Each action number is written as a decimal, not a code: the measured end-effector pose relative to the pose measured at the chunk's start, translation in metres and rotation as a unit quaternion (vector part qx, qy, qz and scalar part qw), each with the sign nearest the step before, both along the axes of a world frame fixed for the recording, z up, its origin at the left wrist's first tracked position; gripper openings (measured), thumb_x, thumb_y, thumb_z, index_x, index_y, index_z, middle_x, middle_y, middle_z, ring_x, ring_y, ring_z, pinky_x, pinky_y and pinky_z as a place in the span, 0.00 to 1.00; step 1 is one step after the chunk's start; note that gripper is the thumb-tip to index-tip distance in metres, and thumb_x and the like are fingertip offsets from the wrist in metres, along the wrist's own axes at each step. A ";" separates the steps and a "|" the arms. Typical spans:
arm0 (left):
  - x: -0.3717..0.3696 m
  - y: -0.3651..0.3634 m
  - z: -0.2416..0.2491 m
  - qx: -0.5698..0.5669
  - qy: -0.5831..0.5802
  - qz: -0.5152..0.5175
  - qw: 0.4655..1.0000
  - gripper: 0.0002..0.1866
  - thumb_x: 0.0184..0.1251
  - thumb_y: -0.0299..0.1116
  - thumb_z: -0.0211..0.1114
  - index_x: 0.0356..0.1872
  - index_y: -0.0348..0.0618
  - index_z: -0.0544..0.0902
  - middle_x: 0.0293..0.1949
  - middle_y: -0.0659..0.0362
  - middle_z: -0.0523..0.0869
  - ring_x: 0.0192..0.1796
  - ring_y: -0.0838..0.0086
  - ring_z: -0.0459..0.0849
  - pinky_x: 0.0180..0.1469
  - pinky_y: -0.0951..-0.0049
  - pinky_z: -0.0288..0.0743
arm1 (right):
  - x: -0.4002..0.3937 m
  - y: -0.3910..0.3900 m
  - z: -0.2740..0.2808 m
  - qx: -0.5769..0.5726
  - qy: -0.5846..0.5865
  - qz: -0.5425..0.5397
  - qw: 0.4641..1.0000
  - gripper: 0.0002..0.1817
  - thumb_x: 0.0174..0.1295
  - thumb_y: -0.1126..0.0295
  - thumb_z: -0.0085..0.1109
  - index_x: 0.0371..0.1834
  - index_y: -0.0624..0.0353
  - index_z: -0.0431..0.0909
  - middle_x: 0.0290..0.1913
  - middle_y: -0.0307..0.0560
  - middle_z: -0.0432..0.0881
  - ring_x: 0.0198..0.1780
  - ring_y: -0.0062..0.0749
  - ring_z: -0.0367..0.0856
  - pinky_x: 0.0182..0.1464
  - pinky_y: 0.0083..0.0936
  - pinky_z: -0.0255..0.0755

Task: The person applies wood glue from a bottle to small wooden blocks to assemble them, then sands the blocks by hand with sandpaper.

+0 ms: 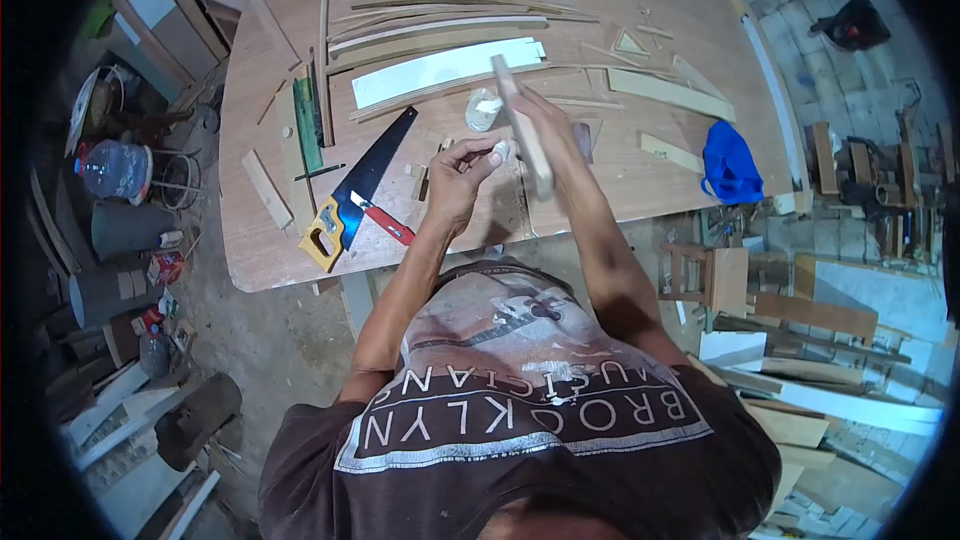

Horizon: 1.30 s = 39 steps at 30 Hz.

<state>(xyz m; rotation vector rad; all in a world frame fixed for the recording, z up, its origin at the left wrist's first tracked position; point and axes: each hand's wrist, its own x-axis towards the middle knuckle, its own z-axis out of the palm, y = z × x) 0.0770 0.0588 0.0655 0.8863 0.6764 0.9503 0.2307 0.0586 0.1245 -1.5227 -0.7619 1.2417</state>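
My right hand (548, 128) is closed round a narrow wooden piece (524, 130), which stands tilted over the front part of the table. Just left of it, my left hand (460, 175) pinches a small white object (500, 152) between thumb and fingers; what it is I cannot make out. A clear container with white contents (483, 110) stands on the table beyond my hands. To the left lie a handsaw with a yellow handle (322, 236) and a red utility knife (385, 219).
Long wood strips and a white board (435, 72) lie across the table (262, 265). A green tool (306, 125) is on the left, a blue bag (730, 162) on the right. Wood pieces crowd the floor at right; a large water bottle (112, 170) stands far left.
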 end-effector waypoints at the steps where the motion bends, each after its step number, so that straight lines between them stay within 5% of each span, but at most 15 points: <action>1: -0.001 0.003 -0.004 -0.001 0.000 0.009 1.000 0.11 0.58 0.20 0.68 0.43 0.36 0.84 0.38 0.60 0.86 0.39 0.82 0.81 0.44 0.81 0.75 | 0.002 -0.015 0.005 0.040 -0.064 0.012 0.997 0.32 0.60 0.55 0.57 0.65 0.61 0.69 0.64 0.61 0.70 0.63 0.40 0.70 0.65 0.27 0.60; 6: -0.009 0.004 -0.003 0.022 0.032 -0.031 0.999 0.10 0.59 0.21 0.67 0.42 0.35 0.85 0.37 0.60 0.86 0.38 0.82 0.81 0.44 0.81 0.75 | -0.035 -0.060 0.018 0.068 -0.375 0.054 0.923 0.31 0.59 0.54 0.60 0.64 0.57 0.71 0.66 0.59 0.66 0.65 0.47 0.67 0.63 0.33 0.63; 8: -0.009 0.000 -0.008 0.016 0.053 -0.040 0.998 0.10 0.59 0.21 0.67 0.42 0.35 0.84 0.37 0.60 0.86 0.39 0.81 0.81 0.45 0.81 0.76 | -0.024 -0.026 -0.010 0.074 -0.383 0.032 0.920 0.33 0.57 0.53 0.61 0.65 0.55 0.71 0.63 0.60 0.69 0.64 0.50 0.69 0.64 0.35 0.63; 11: -0.005 -0.005 -0.005 -0.023 0.005 -0.071 0.997 0.10 0.59 0.21 0.66 0.43 0.34 0.84 0.39 0.58 0.86 0.42 0.79 0.82 0.47 0.80 0.76 | -0.007 0.010 -0.024 0.017 -0.263 0.034 0.964 0.32 0.57 0.54 0.60 0.65 0.54 0.71 0.62 0.60 0.70 0.64 0.48 0.69 0.63 0.35 0.64; 13: -0.006 -0.007 -0.005 -0.068 -0.070 -0.081 0.992 0.10 0.60 0.21 0.66 0.43 0.34 0.83 0.39 0.57 0.86 0.43 0.78 0.82 0.48 0.79 0.77 | 0.001 0.010 -0.010 0.029 -0.015 -0.002 0.999 0.32 0.57 0.55 0.59 0.65 0.53 0.71 0.63 0.59 0.70 0.64 0.45 0.69 0.62 0.34 0.65; 17: -0.017 0.003 -0.003 -0.176 -0.152 -0.048 0.971 0.10 0.62 0.21 0.63 0.45 0.32 0.81 0.40 0.54 0.85 0.44 0.75 0.84 0.50 0.77 0.79 | -0.007 -0.045 0.015 -0.014 0.074 0.001 0.997 0.30 0.58 0.54 0.59 0.65 0.50 0.71 0.63 0.57 0.70 0.64 0.42 0.70 0.62 0.34 0.65; 19: -0.019 0.002 -0.007 -0.142 -0.144 -0.062 0.977 0.10 0.62 0.21 0.63 0.45 0.32 0.81 0.40 0.54 0.85 0.44 0.75 0.84 0.50 0.77 0.79 | -0.024 -0.064 0.009 0.108 -0.247 0.098 0.958 0.29 0.58 0.54 0.59 0.64 0.47 0.72 0.63 0.57 0.71 0.63 0.42 0.71 0.62 0.37 0.65; 22: -0.017 -0.006 -0.022 -0.105 -0.105 -0.084 0.985 0.11 0.63 0.21 0.63 0.46 0.32 0.81 0.41 0.54 0.85 0.43 0.74 0.84 0.50 0.76 0.80 | -0.023 -0.031 -0.006 0.056 -0.382 0.112 0.915 0.29 0.60 0.56 0.59 0.64 0.53 0.72 0.65 0.54 0.68 0.66 0.39 0.66 0.65 0.28 0.60; 24: -0.017 -0.005 -0.023 -0.090 -0.071 -0.094 0.989 0.12 0.63 0.22 0.63 0.47 0.33 0.80 0.41 0.54 0.85 0.42 0.75 0.85 0.49 0.77 0.81 | -0.016 0.002 -0.021 0.024 -0.353 0.100 0.930 0.29 0.60 0.57 0.59 0.64 0.55 0.72 0.66 0.56 0.67 0.67 0.41 0.65 0.67 0.30 0.58; 26: -0.016 -0.007 -0.018 -0.184 -0.140 -0.093 0.968 0.13 0.63 0.22 0.62 0.50 0.33 0.79 0.42 0.54 0.85 0.42 0.76 0.85 0.47 0.79 0.81 | -0.007 0.020 -0.033 0.053 -0.184 0.040 0.981 0.29 0.60 0.59 0.59 0.65 0.56 0.71 0.63 0.56 0.71 0.65 0.42 0.68 0.66 0.30 0.59; 27: -0.017 -0.006 -0.004 -0.200 -0.174 -0.082 0.961 0.15 0.64 0.22 0.61 0.52 0.33 0.77 0.44 0.53 0.85 0.42 0.74 0.85 0.47 0.81 0.82 | -0.003 0.017 -0.033 0.083 -0.139 -0.010 0.987 0.30 0.60 0.56 0.58 0.66 0.51 0.70 0.60 0.51 0.75 0.54 0.37 0.77 0.55 0.31 0.71; 32: -0.029 -0.002 -0.013 -0.245 -0.226 -0.081 0.939 0.18 0.65 0.22 0.60 0.56 0.33 0.75 0.47 0.50 0.82 0.47 0.68 0.84 0.52 0.81 0.80 | -0.007 -0.029 0.011 0.018 0.061 -0.034 0.997 0.29 0.62 0.55 0.55 0.67 0.48 0.69 0.51 0.45 0.80 0.40 0.26 0.77 0.34 0.22 0.74; 34: -0.029 -0.001 -0.014 -0.245 -0.234 -0.076 0.938 0.17 0.65 0.22 0.60 0.55 0.33 0.75 0.48 0.49 0.82 0.48 0.67 0.84 0.52 0.81 0.80 | -0.010 -0.039 0.008 0.053 -0.034 -0.016 0.998 0.29 0.62 0.54 0.55 0.67 0.46 0.69 0.50 0.45 0.80 0.39 0.26 0.77 0.36 0.21 0.74; 36: -0.029 0.000 -0.014 -0.233 -0.235 -0.070 0.941 0.17 0.65 0.22 0.60 0.55 0.31 0.75 0.47 0.50 0.82 0.48 0.69 0.83 0.53 0.82 0.80 | -0.015 -0.047 0.006 0.037 -0.057 -0.001 0.998 0.29 0.62 0.56 0.57 0.67 0.45 0.69 0.55 0.48 0.78 0.48 0.31 0.78 0.47 0.24 0.74; 39: -0.028 0.000 -0.011 -0.225 -0.230 -0.056 0.945 0.15 0.63 0.21 0.62 0.51 0.30 0.77 0.45 0.50 0.83 0.46 0.68 0.85 0.53 0.80 0.80 | -0.026 -0.058 0.003 0.083 -0.139 0.049 0.986 0.29 0.59 0.62 0.61 0.66 0.47 0.70 0.65 0.54 0.67 0.68 0.41 0.63 0.67 0.32 0.58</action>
